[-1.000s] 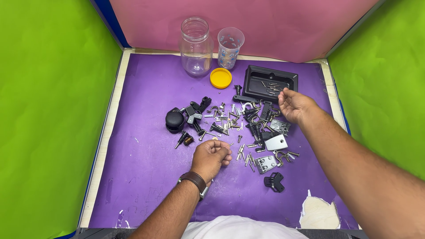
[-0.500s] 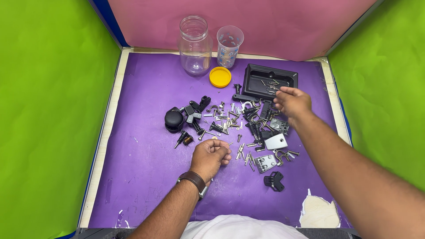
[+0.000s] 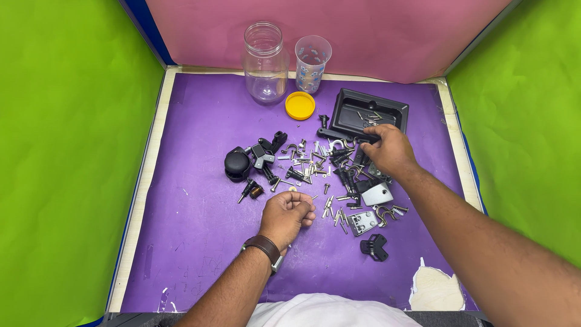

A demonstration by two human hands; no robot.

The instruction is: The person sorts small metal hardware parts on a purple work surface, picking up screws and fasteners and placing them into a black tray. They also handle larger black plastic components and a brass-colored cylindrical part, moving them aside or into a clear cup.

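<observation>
Framing purple mat [image 3: 200,242]: green and pink walls [image 3: 66,151].

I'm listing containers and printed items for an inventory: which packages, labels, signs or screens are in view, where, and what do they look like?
No labels, signs or screens show; only containers.
Glass jar: back of the purple mat, clear, round, open, empty.
Plastic cup: right of the jar, clear with small blue printed pattern.
Yellow lid: round, flat on the mat before the cup.
Black tray: rectangular, back right, by the right hand.
</observation>
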